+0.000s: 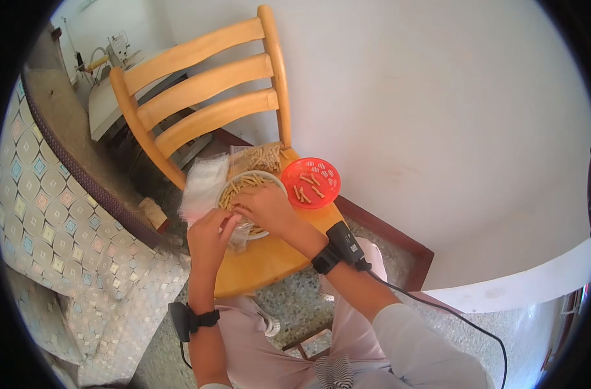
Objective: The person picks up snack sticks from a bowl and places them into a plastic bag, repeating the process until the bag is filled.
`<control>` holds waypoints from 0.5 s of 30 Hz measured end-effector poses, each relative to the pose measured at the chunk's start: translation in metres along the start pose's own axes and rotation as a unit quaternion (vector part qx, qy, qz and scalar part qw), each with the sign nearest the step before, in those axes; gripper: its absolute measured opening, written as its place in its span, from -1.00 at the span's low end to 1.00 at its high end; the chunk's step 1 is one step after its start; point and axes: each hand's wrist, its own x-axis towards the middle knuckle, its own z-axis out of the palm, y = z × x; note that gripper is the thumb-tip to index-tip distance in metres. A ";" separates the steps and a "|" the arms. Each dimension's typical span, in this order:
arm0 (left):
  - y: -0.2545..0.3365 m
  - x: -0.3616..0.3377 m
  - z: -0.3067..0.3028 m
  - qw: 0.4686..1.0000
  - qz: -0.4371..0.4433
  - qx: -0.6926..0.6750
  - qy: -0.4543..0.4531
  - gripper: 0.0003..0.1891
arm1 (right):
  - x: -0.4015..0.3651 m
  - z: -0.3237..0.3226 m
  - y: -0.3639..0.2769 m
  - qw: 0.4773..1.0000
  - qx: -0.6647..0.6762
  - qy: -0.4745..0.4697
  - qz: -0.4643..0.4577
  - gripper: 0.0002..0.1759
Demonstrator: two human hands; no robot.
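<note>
A white bowl [282, 183] full of short tan sticks [242, 182] stands on the wooden chair seat. My left hand [208, 236] is at the bowl's near left edge, its thumb and fingers pinched on a clear plastic bag [239, 241] that hangs below them. Over the bowl, my right hand [269, 206] has its fingers curled together close to the left fingertips; what they hold, if anything, is hidden. Right of the bowl sits a red plastic basket [331, 174] with several sticks in it. A stack of clear bags [204, 183] lies to the left.
Behind the bowl, a clear bag filled with sticks [264, 157] lies against the chair's backrest [208, 81]. A patterned cloth [62, 207] covers furniture on the left. A sewing machine [117, 48] stands behind the chair, and a white wall [438, 117] rises at right.
</note>
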 end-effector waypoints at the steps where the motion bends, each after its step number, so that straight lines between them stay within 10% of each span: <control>1: -0.002 -0.001 0.000 1.000 -0.013 0.026 -0.005 -0.80 | 0.000 0.001 -0.002 1.000 0.008 -0.001 0.000 -0.87; 15: -0.006 0.004 0.017 0.974 -0.087 -0.159 0.134 -0.83 | 0.010 -0.019 -0.001 1.000 0.012 0.009 0.020 -0.81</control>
